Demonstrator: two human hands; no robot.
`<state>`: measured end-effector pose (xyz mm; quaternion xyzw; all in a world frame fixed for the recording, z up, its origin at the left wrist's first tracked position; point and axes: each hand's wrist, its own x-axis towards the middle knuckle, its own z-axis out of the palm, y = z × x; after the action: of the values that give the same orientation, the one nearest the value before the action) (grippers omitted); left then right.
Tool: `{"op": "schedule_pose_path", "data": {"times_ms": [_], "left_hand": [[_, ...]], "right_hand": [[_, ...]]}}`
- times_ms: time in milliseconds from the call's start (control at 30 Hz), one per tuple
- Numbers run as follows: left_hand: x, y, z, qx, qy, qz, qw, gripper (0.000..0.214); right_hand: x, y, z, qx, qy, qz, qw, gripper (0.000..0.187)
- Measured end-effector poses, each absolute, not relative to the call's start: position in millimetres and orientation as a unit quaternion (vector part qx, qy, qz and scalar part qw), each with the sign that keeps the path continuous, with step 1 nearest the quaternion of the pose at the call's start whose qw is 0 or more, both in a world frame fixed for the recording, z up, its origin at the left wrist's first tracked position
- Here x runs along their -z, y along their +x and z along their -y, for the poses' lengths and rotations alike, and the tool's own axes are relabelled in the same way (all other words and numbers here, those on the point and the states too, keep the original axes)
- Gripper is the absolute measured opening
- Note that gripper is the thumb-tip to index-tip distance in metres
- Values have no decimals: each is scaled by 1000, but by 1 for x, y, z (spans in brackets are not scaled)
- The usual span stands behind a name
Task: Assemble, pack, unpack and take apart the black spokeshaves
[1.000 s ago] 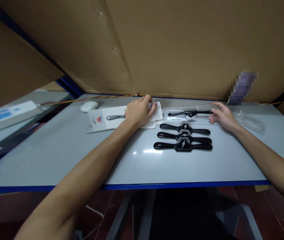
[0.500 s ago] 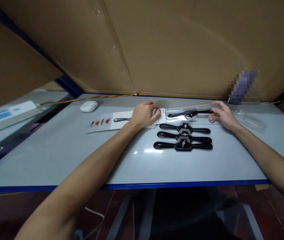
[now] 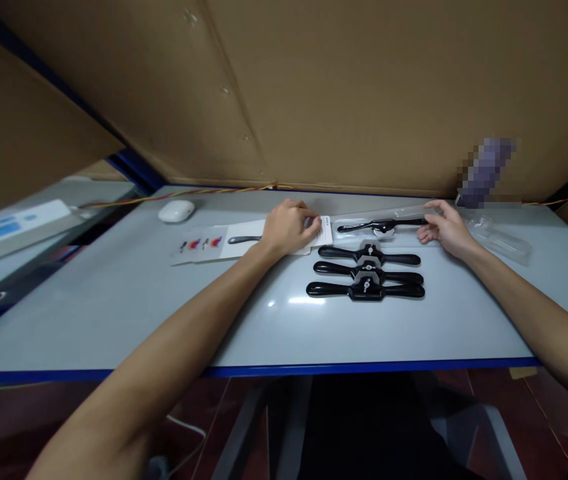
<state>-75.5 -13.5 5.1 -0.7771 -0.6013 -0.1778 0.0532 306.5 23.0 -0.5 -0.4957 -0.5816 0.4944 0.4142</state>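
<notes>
My left hand (image 3: pixel 288 228) is closed on a white printed card (image 3: pixel 237 239) and pinches its right end, beside the left end of a clear plastic blister shell (image 3: pixel 359 227). A black two-handled tool (image 3: pixel 381 225) lies inside that shell. My right hand (image 3: pixel 443 228) grips the shell's right end with curled fingers. Just in front of the shell, three more black two-handled tools (image 3: pixel 367 272) lie in a row on the grey table (image 3: pixel 214 313).
A second printed card (image 3: pixel 198 245) lies left of the held one. A white mouse (image 3: pixel 177 211) sits at the back left. An empty clear shell (image 3: pixel 499 239) lies right of my right hand. Cardboard walls (image 3: pixel 344 93) close off the back. The table's blue front edge (image 3: pixel 364 368) is near me.
My left hand has slid the white card to the right, up to the left end of the shell, uncovering the card beneath. My right hand has held the shell's right end throughout.
</notes>
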Motion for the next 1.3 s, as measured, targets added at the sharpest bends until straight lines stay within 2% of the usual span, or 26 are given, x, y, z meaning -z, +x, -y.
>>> {"op": "schedule_pose_path", "data": {"times_ms": [167, 900, 1300], "left_hand": [[-6, -75, 13, 169, -773, 610, 54, 46], [-2, -78, 9, 204, -798, 567, 9, 46], [5, -72, 2, 216, -809, 545, -29, 42]], "right_hand": [[2, 307, -25, -492, -499, 584, 409, 54], [-1, 312, -21, -505, -472, 595, 411, 54], [-4, 308, -23, -507, -508, 578, 388, 43]]}}
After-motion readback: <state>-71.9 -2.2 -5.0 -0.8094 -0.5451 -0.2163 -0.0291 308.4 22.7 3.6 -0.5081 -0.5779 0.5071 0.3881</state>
